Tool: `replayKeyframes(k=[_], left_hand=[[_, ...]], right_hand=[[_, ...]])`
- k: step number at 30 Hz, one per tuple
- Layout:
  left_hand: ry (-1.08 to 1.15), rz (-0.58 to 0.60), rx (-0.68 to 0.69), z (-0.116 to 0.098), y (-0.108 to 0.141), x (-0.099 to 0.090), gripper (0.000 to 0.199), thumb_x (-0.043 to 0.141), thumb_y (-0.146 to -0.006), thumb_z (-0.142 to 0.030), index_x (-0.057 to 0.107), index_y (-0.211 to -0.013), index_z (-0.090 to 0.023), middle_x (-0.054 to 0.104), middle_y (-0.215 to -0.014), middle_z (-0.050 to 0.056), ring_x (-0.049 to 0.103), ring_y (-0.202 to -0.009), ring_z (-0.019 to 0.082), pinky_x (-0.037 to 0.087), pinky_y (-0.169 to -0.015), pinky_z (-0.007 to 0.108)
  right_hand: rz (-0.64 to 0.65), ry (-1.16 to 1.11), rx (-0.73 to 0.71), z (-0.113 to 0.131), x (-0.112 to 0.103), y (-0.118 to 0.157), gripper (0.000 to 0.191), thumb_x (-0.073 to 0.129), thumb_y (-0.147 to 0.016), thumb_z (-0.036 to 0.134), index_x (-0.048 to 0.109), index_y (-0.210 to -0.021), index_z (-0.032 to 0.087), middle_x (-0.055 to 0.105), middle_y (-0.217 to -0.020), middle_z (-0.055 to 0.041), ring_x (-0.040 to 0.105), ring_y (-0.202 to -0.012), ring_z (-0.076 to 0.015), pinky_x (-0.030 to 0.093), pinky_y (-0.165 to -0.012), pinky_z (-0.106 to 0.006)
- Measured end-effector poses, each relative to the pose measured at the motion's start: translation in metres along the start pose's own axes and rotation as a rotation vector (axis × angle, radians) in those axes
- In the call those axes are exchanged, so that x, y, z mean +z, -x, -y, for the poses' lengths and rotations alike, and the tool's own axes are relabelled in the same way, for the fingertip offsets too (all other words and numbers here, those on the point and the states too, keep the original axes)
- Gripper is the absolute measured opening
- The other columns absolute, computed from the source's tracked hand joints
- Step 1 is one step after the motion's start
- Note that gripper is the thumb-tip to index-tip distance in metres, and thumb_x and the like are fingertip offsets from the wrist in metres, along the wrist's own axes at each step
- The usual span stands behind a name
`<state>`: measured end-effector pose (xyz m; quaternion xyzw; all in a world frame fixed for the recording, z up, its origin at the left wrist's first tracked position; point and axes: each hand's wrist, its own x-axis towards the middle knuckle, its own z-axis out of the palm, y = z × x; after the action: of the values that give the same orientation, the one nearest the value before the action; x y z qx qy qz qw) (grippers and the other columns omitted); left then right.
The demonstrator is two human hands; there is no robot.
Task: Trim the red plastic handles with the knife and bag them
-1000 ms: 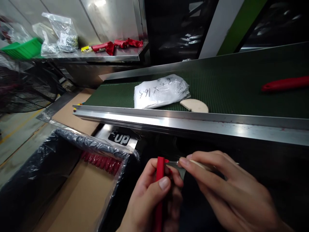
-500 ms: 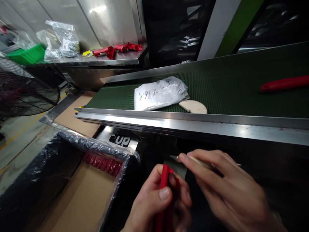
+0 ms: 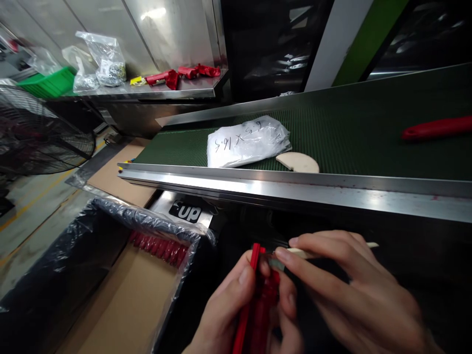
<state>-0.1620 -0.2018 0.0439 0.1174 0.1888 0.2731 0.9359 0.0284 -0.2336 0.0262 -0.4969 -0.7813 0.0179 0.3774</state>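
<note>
Green conveyor belt [image 3: 368, 123] carries a white bag [image 3: 247, 140]. Below its steel rail, the left hand [image 3: 236, 314] fingers wrap a red handle [image 3: 254, 300], while the right hand [image 3: 350, 295] fingers pinch a small blade tool [image 3: 317, 251] against its tip.

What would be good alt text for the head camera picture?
The left hand grips a red plastic part while the right hand presses a small blade tool to its top, below a green conveyor belt carrying a white bag.
</note>
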Motion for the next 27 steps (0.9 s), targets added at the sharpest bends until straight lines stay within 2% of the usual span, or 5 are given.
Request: replayKeyframes(k=[6,12,17,20,27], left_hand=[[-0.066,-0.057,0.002,0.002,-0.001,0.007,0.032,0.054,-0.094,-0.048,0.057,-0.096,-0.016,0.059,-0.076,0.003,0.058,-0.059,0.01,0.045,-0.055,0.017],[0.055,-0.112,-0.007,0.001,-0.003,0.007,0.025,0.06,-0.092,-0.041,0.061,-0.097,-0.016,0.064,-0.084,0.005,0.063,-0.071,0.012,0.051,-0.068,0.019],[-0.016,-0.028,-0.111,0.006,-0.007,-0.002,0.048,0.053,-0.088,-0.061,0.066,-0.091,-0.015,0.063,-0.069,0.007,0.061,-0.057,0.016,0.048,-0.052,0.023],[-0.048,-0.037,-0.154,0.014,-0.009,-0.01,0.061,0.048,-0.085,-0.071,0.068,-0.089,-0.014,0.063,-0.066,0.01,0.06,-0.054,0.018,0.046,-0.048,0.023],[0.096,0.062,-0.061,0.031,-0.011,-0.036,0.052,0.037,-0.096,-0.059,0.063,-0.102,-0.014,0.068,-0.082,0.009,0.065,-0.057,0.014,0.047,-0.046,0.016]], right_hand=[[-0.014,-0.008,0.025,0.002,-0.003,-0.002,0.044,0.054,-0.086,0.003,0.065,-0.123,0.024,0.062,-0.113,-0.008,0.06,-0.102,-0.0197,0.047,-0.084,-0.033],[-0.012,0.031,0.033,0.0,-0.006,0.0,0.044,0.051,-0.087,0.006,0.066,-0.121,0.029,0.065,-0.111,-0.0069,0.063,-0.101,-0.0208,0.051,-0.083,-0.034],[-0.024,0.104,0.014,-0.001,-0.004,0.004,0.046,0.047,-0.09,0.006,0.065,-0.123,0.032,0.067,-0.107,-0.0052,0.064,-0.099,-0.0203,0.05,-0.086,-0.037],[-0.01,0.128,-0.008,-0.002,-0.003,0.005,0.047,0.046,-0.091,0.005,0.064,-0.124,0.033,0.068,-0.106,-0.0046,0.064,-0.097,-0.0201,0.05,-0.085,-0.038],[-0.191,0.087,0.15,-0.009,-0.006,0.003,0.045,0.061,-0.085,0.001,0.065,-0.123,0.024,0.062,-0.115,-0.006,0.063,-0.099,-0.0196,0.05,-0.078,-0.033]])
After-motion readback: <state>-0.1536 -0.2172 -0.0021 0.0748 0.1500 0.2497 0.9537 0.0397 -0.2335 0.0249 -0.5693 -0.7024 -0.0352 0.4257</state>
